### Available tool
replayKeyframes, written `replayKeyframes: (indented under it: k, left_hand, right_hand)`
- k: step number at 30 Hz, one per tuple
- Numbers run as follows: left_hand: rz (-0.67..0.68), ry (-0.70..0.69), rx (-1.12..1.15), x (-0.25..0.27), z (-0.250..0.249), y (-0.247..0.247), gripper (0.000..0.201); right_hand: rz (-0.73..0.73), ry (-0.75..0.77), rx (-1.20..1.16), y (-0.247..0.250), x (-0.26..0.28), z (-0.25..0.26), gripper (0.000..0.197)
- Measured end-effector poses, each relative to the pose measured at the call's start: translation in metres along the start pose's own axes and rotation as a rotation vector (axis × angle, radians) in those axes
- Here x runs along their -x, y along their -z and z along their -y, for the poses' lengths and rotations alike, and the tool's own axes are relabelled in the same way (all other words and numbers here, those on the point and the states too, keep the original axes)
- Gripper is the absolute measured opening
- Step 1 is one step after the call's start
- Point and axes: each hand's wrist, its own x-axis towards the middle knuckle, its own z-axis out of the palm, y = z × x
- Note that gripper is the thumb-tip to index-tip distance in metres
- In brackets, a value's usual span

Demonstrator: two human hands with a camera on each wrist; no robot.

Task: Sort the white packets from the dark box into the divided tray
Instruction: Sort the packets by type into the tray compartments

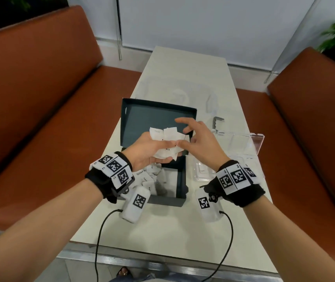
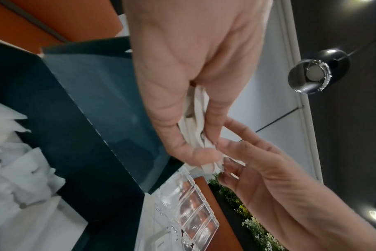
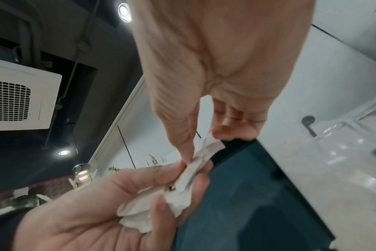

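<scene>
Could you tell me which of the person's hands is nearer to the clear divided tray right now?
Right. The right hand hovers just beside the clear divided tray, while the left hand, holding white packets, sits over the dark box, farther from it.

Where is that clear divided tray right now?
In the head view the clear divided tray lies on the white table, to the right of the dark box, just beyond the person's right hand.
</scene>
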Motion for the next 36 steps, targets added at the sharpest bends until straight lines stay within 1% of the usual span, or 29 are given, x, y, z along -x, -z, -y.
replayKeyframes:
  k: [1, 3, 6, 8, 11, 13, 15, 16, 19, 20, 22, 24, 26, 30, 33, 36]
  left_hand:
    - [-0.004, -0.011, -0.012, -0.002, 0.001, -0.006, 0.033]
    - [0.005, -0.029, 0.001, -0.006, 0.001, -0.018, 0.031]
    - [0.024, -0.001, 0.08, -0.012, 0.001, -0.038, 0.028]
    - [0.013, -0.001, 0.085, -0.015, 0.004, -0.046, 0.025]
    - [-0.052, -0.026, 0.034, -0.021, 0.01, -0.059, 0.027]
    - [-0.108, -0.037, 0.043, -0.026, 0.012, -0.066, 0.028]
    - [-0.142, -0.056, 0.057, -0.03, 0.014, -0.071, 0.033]
    - [-0.153, -0.066, 0.052, -0.032, 0.014, -0.073, 0.036]
    - [-0.18, -0.094, 0.013, -0.036, 0.016, -0.078, 0.041]
    - [-0.186, -0.101, -0.001, -0.037, 0.016, -0.08, 0.042]
    - [-0.184, -0.108, -0.023, -0.04, 0.016, -0.083, 0.043]
    - [-0.156, -0.113, -0.033, -0.042, 0.015, -0.085, 0.042]
    - [-0.107, -0.117, -0.025, -0.043, 0.014, -0.086, 0.04]
    - [-0.035, -0.115, 0.014, -0.046, 0.013, -0.087, 0.036]
    - [-0.016, -0.116, 0.019, -0.049, 0.013, -0.089, 0.032]
    - [-0.008, -0.107, 0.026, -0.051, 0.013, -0.09, 0.032]
  right_hand:
    - [0.01, 0.002, -0.015, 0.008, 0.0, -0.003, 0.04]
    - [-0.003, -0.047, -0.09, 0.02, 0.001, -0.01, 0.025]
    - [-0.031, -0.164, -0.21, 0.038, 0.004, -0.026, 0.016]
    - [-0.044, -0.213, -0.25, 0.045, 0.005, -0.033, 0.016]
    - [-0.071, -0.254, -0.281, 0.057, 0.008, -0.044, 0.012]
    - [-0.142, -0.296, -0.326, 0.064, 0.01, -0.052, 0.009]
    - [-0.219, -0.341, -0.403, 0.072, 0.012, -0.057, 0.014]
    - [-0.232, -0.344, -0.454, 0.075, 0.013, -0.058, 0.018]
    - [-0.163, -0.284, -0.568, 0.08, 0.015, -0.06, 0.025]
    - [-0.129, -0.264, -0.561, 0.08, 0.014, -0.059, 0.025]
    - [-0.093, -0.241, -0.463, 0.079, 0.013, -0.06, 0.026]
    - [-0.108, -0.228, -0.318, 0.077, 0.011, -0.062, 0.03]
    - [-0.121, -0.207, -0.232, 0.075, 0.011, -0.064, 0.036]
    - [-0.147, -0.198, -0.229, 0.073, 0.011, -0.067, 0.036]
    - [-0.148, -0.211, -0.239, 0.073, 0.009, -0.067, 0.033]
    - [-0.116, -0.222, -0.283, 0.076, 0.007, -0.068, 0.033]
